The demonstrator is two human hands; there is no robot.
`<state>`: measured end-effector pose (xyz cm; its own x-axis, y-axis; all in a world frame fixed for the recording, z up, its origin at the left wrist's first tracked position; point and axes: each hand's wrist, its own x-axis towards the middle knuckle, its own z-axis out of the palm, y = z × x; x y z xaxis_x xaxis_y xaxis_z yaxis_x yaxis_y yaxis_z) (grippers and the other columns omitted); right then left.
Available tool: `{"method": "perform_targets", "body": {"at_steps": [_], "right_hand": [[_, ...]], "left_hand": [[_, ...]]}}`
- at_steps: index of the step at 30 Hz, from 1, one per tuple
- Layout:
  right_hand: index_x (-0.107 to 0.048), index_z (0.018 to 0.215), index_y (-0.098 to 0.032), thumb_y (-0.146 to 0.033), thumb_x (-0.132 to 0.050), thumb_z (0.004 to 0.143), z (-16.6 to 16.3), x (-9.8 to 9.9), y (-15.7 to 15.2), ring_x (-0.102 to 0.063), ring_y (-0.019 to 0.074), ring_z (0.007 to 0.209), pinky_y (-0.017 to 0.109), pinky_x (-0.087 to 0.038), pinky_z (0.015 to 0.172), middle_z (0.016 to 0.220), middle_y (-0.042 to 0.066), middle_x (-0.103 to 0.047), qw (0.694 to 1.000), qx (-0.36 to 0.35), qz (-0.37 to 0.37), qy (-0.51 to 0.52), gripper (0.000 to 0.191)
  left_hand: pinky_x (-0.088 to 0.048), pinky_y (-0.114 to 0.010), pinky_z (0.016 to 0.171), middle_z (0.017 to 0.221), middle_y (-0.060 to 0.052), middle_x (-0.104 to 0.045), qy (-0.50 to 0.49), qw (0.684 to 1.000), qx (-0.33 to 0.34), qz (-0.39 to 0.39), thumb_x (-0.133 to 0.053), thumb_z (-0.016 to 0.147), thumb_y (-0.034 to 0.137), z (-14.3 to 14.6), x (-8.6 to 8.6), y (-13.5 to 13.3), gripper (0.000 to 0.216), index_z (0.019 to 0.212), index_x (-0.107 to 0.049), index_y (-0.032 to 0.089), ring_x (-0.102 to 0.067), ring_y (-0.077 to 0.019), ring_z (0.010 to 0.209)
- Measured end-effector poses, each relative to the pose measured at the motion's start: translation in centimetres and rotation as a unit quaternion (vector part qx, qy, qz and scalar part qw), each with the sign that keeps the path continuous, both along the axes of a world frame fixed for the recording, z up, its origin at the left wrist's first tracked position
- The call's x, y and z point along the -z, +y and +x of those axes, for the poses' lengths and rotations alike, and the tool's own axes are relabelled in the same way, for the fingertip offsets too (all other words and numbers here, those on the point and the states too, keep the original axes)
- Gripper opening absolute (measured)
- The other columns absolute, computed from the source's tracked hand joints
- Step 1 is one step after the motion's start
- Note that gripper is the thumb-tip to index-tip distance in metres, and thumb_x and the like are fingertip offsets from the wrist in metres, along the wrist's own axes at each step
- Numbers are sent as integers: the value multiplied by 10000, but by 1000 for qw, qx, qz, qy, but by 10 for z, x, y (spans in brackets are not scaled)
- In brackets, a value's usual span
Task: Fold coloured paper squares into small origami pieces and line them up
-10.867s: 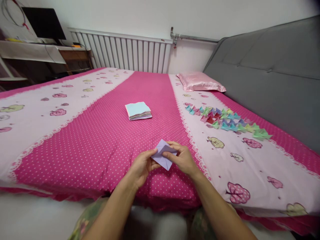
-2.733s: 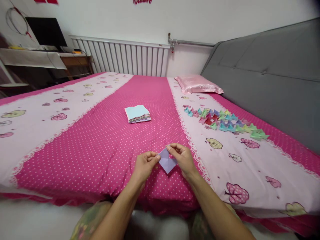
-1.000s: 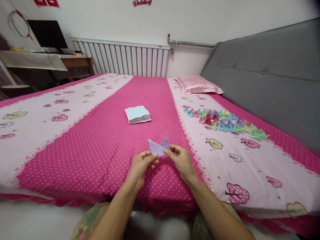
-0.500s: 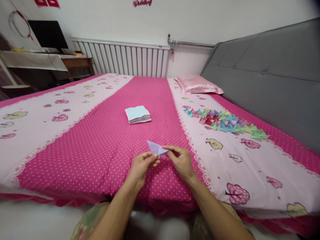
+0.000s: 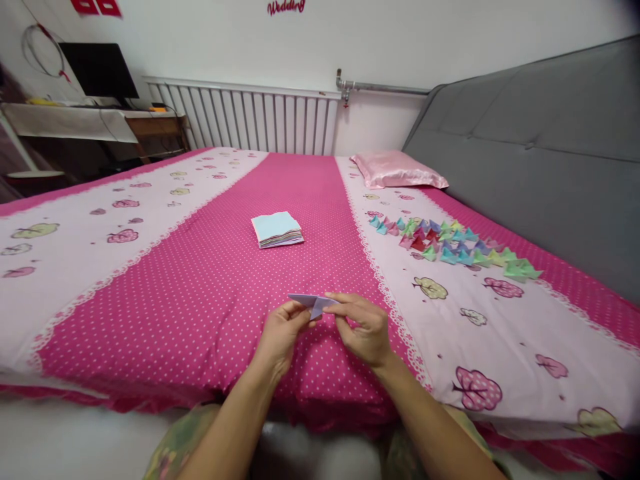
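Lilac paper point(image 5: 315, 305) sits between both sets of fingertips, seemingly so one side steadies it while the other works the folds. The left hand's point(image 5: 281, 335) thumb and fingers pinch its lower left part; the right hand's point(image 5: 365, 330) fingers nip its right end, barely parted. Beyond the fingers lies the stack point(image 5: 277, 227); folded pieces point(image 5: 449, 255) rest farther right.

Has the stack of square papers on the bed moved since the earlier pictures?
No. The paper stack sits in the same spot on the bedspread's dotted band, in line with the right half of the radiator.
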<state>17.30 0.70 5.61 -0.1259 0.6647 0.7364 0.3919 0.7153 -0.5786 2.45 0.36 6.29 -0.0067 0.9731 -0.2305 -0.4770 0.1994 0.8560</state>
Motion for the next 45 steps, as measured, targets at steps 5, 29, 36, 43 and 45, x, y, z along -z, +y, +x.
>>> {"method": "perform_targets", "body": {"at_steps": [5, 29, 36, 43, 45], "right_hand": [[-695, 849, -247, -30, -521, 721, 0, 0, 1, -650, 162, 874, 307, -535, 767, 971, 29, -693, 998, 5, 62, -15, 306], [-613, 1004, -216, -130, -554, 723, 2, -10, -1, -617, 201, 901, 311, -511, 689, 970, 63, -664, 987, -47, -107, 109, 300], [-690, 806, -220, -222, -648, 739, 0, -8, 4, -588, 154, 704, 287, -471, 631, 752, 29, -661, 981, -59, -149, 105, 80], [-715, 763, -239, -267, -681, 710, 0, -4, 7, -567, 137, 632, 261, -450, 562, 678, 12, -634, 975, -52, -162, 144, 69], [-715, 736, -231, -280, -694, 693, 1, -4, 8, -568, 138, 626, 258, -450, 557, 666, 12, -633, 971, -45, -171, 159, 68]], "left_hand": [[-475, -190, 597, 691, -55, -698, -7, 1000, -9, 7, -763, 506, 128, 0, 0, 1, 225, 718, -691, 111, -620, -112, 618], [-479, -230, 667, 767, -61, -711, 109, 990, 16, 82, -718, 619, 246, 0, -3, -1, 212, 805, -700, 145, -649, -147, 700], [-472, -242, 652, 731, -53, -709, 151, 982, 47, 108, -684, 658, 255, -2, -1, -1, 149, 776, -712, 168, -638, -146, 669], [-479, -246, 648, 712, -48, -708, 134, 985, 58, 94, -708, 632, 277, -1, -1, -2, 158, 749, -710, 171, -637, -145, 650], [-480, -237, 644, 727, -46, -709, 119, 988, 55, 85, -710, 633, 265, 1, -3, -3, 164, 765, -707, 168, -637, -141, 657]]}}
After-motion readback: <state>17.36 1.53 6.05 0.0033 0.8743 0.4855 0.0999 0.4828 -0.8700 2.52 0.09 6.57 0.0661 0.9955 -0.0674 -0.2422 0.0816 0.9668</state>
